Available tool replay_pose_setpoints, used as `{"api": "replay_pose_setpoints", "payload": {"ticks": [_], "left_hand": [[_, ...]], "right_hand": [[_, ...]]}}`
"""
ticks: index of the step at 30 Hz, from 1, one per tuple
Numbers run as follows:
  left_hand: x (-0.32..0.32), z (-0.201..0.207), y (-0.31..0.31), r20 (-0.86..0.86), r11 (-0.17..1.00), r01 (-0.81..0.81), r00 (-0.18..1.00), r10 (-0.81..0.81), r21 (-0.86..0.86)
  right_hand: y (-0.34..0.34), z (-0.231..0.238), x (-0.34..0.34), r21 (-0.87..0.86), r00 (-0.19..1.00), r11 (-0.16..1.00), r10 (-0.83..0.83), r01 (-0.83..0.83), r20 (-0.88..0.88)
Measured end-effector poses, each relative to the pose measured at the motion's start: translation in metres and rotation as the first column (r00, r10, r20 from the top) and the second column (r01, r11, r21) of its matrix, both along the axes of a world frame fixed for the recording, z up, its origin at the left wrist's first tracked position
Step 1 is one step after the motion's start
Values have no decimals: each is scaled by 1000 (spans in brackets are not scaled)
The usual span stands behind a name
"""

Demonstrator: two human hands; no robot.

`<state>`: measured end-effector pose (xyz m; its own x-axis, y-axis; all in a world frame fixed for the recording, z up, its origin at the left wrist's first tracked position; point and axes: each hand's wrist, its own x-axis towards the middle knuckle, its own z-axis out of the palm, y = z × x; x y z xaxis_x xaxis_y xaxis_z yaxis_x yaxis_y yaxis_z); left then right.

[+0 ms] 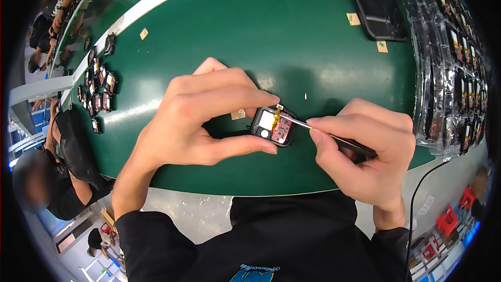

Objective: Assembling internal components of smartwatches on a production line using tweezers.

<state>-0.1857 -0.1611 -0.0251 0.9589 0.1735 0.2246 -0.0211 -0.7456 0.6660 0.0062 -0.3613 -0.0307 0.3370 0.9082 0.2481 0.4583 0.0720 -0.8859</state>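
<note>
Between the thumb and fingers of my left hand [201,112] is a small black device casing [287,142], its inside facing up. A red circuit board [282,130], a white rectangular part [265,120] and a yellow flex strip [277,116] show in it. My right hand [368,149] grips dark tweezers [344,142] like a pen. Their thin metal tip reaches over the casing and meets the yellow strip near the board's upper edge. Whether the tip pinches the strip is too small to tell.
Several similar open casings [96,86] lie in a cluster at the left of the green table [209,42]. Clear plastic trays [454,73] with more units line the right edge. A black tray [376,8] lies at the far right. Other people sit at the left.
</note>
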Motion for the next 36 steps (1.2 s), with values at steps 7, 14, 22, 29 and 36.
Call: {"api": "replay_pose_setpoints", "payload": {"ticks": [7, 14, 22, 29, 36], "left_hand": [[1, 1, 4, -25, 999, 32, 999, -31, 35], [3, 6, 3, -71, 999, 6, 997, -2, 45], [3, 2, 4, -35, 998, 31, 999, -29, 62], [4, 3, 12, -72, 996, 81, 994, -78, 33], [2, -1, 19, -63, 991, 134, 989, -134, -6]], "right_hand": [[3, -4, 0, -1, 991, 1000, -12, 12, 134], [1, -10, -1, 81, 981, 996, -53, 39, 184], [2, -22, -2, 228, 958, 974, -67, 2, 279], [3, -22, -4, 217, 974, 976, -40, -9, 221], [2, -15, 2, 134, 979, 989, 26, -54, 203]]}}
